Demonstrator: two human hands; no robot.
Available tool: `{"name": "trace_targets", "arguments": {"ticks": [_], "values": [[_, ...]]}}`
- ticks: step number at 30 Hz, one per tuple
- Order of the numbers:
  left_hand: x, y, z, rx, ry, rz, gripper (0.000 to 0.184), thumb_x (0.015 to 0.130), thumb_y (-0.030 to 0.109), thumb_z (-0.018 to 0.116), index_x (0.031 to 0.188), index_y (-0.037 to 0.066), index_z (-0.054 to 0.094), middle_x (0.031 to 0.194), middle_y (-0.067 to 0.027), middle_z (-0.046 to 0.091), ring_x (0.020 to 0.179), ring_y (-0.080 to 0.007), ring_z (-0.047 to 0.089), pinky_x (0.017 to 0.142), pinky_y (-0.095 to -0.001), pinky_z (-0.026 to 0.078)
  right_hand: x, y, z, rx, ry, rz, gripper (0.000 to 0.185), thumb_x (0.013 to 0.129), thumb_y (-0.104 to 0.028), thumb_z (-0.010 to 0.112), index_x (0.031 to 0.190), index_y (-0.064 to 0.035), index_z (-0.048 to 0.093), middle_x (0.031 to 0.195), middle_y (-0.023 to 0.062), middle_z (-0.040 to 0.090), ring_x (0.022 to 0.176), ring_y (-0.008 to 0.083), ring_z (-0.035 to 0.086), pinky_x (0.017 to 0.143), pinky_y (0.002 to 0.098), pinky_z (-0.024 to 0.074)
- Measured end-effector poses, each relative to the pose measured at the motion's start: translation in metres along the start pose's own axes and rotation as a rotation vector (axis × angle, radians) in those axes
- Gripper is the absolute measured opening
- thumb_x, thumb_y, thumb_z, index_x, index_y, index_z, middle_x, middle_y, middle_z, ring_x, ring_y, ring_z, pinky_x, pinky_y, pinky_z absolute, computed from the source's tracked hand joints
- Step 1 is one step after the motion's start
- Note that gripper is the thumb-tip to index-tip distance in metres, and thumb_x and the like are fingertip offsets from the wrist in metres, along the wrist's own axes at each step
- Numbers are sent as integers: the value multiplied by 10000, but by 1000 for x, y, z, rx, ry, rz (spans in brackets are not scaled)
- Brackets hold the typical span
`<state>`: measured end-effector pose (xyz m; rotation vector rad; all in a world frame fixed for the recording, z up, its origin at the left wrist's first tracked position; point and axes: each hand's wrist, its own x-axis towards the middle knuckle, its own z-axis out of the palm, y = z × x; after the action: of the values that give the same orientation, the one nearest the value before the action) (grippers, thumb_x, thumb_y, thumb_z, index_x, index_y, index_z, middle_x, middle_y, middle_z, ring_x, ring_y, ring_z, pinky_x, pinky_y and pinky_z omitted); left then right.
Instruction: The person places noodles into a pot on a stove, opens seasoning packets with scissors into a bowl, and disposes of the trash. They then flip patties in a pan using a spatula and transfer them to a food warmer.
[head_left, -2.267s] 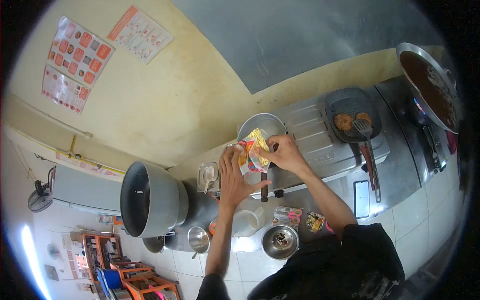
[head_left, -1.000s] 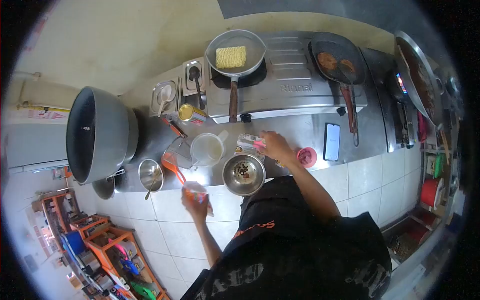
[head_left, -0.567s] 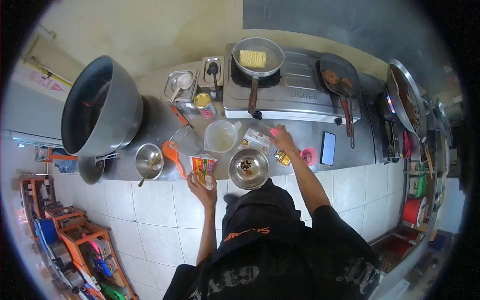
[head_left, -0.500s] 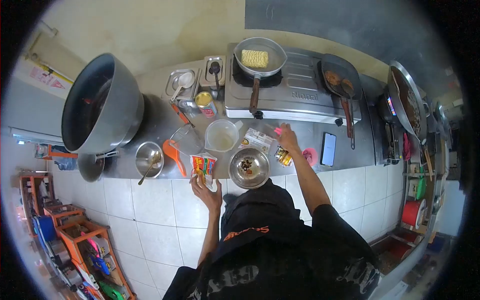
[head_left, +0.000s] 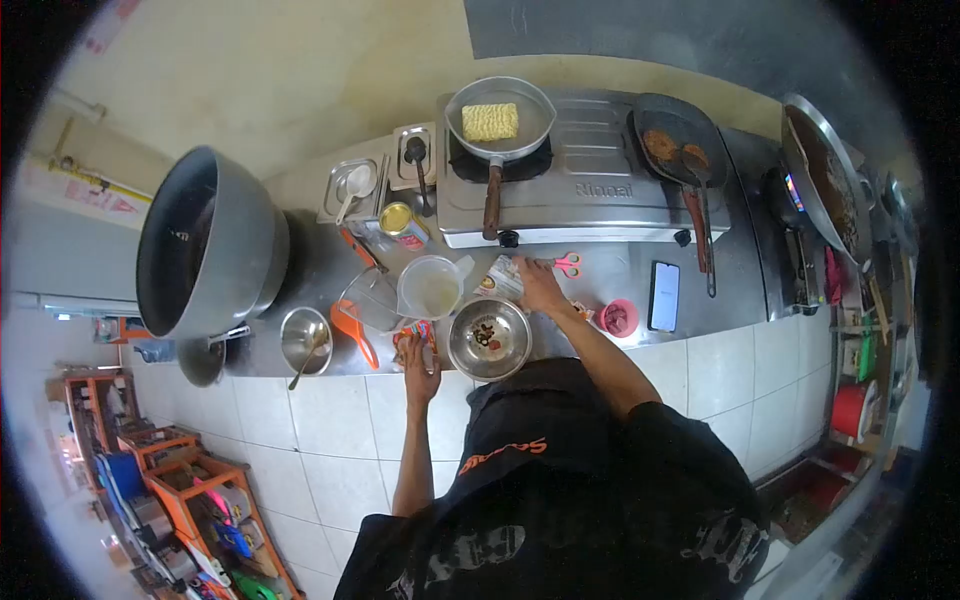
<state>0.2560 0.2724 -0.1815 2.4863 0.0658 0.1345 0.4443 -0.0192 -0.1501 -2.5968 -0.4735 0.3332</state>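
Observation:
A colourful plastic packet (head_left: 424, 334) lies at the counter's front edge, with the fingers of my left hand (head_left: 418, 368) closed on it and covering much of it. To the right is a steel bowl (head_left: 515, 345) holding small dark and reddish bits. Behind the bowl, my right hand (head_left: 543, 288) has its fingers on the right end of a white printed packet (head_left: 500, 279). Just right of that hand lie pink-handled scissors (head_left: 568, 265), apart from it. A clear plastic jug (head_left: 432, 286) stands between the two packets.
A pan (head_left: 500, 90) with a dry noodle block sits on the gas stove (head_left: 600, 215), near a dark pan (head_left: 675, 115). A pink bowl (head_left: 618, 318) and phone (head_left: 663, 297) are at right. An orange utensil (head_left: 353, 325), spoon-holding bowl (head_left: 300, 330) and large pot (head_left: 265, 250) stand left.
My right hand has moved left from the scissors to the white packet, leaving the scissors on the counter. My left hand has slid further over the colourful packet. The view has shifted slightly.

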Motion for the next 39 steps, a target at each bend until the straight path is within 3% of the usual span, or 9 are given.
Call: {"name": "trace_targets", "arguments": {"ticks": [9, 14, 18, 20, 24, 28, 33, 35, 39], "values": [[-17, 66, -7, -65, 400, -218, 470, 793, 29, 614, 1232, -14, 450, 1274, -233, 434, 1242, -423, 377, 1062, -489, 286, -5, 16, -2, 239, 159, 46, 839, 547, -106, 840, 1250, -49, 386, 1123, 206, 563, 1071, 365, 561, 941, 490, 413], [-8, 118, -30, -317, 418, -217, 213, 859, 23, 594, 1063, 7, 535, 924, -89, 544, 951, -213, 512, 870, -324, 388, -40, -18, -70, 754, 197, 105, 905, 560, -115, 876, 1290, -45, 346, 1094, 181, 565, 1039, 289, 580, 888, 410, 473], [16, 168, -48, -390, 369, -265, 378, 873, 130, 619, 1202, 11, 477, 1122, -155, 507, 1064, -280, 474, 935, -382, 367, -53, -51, -98, 1095, 149, 20, 907, 601, -64, 867, 1310, -50, 303, 1096, 175, 554, 1026, 237, 574, 862, 351, 495], [8, 123, -30, -121, 673, -515, 493, 877, 201, 631, 1278, -3, 428, 1221, -207, 440, 1153, -344, 419, 990, -438, 335, -51, -53, -90, 1050, 232, -11, 923, 602, -55, 871, 1319, -61, 290, 1089, 179, 565, 1019, 246, 588, 862, 351, 510], [-26, 77, -41, -126, 631, -479, 522, 922, 267, 584, 1307, -37, 406, 1234, -204, 444, 1181, -334, 416, 1016, -436, 326, -67, -69, -99, 1161, 73, 68, 947, 617, -33, 864, 1346, -88, 261, 1160, 182, 555, 1031, 239, 602, 889, 358, 503], [-7, 131, -82, -1100, 53, -331, 576, 981, 464, 411, 1369, 41, 364, 1255, -138, 487, 1197, -235, 448, 985, -384, 377, -87, -119, -104, 1269, -167, 19, 944, 618, -29, 865, 1351, -100, 275, 1217, 148, 533, 1083, 216, 573, 872, 321, 494], [3, 179, -105, -1172, 379, -409, 340, 968, 214, 533, 1231, 6, 478, 1126, -84, 555, 990, -133, 516, 898, -284, 409, -93, -174, -83, 1069, -66, -366, 782, 641, -43, 840, 1284, -76, 396, 1275, 157, 484, 1176, 243, 504, 923, 338, 456], [-3, 176, -117, -825, 458, -321, 248, 939, 119, 571, 1147, -13, 542, 1034, -66, 599, 929, -112, 548, 828, -254, 443, -95, -195, -89, 1012, -16, -414, 706, 646, -50, 830, 1243, -48, 453, 1268, 160, 491, 1200, 266, 482, 961, 354, 426], [-18, 182, -144, -689, 625, -302, 241, 859, 50, 665, 1086, -3, 604, 990, -134, 662, 911, -168, 630, 789, -295, 499, -105, -241, -106, 693, 138, -570, 338, 741, -109, 743, 1051, -44, 624, 1229, 163, 506, 1163, 326, 493, 952, 382, 410]]}}
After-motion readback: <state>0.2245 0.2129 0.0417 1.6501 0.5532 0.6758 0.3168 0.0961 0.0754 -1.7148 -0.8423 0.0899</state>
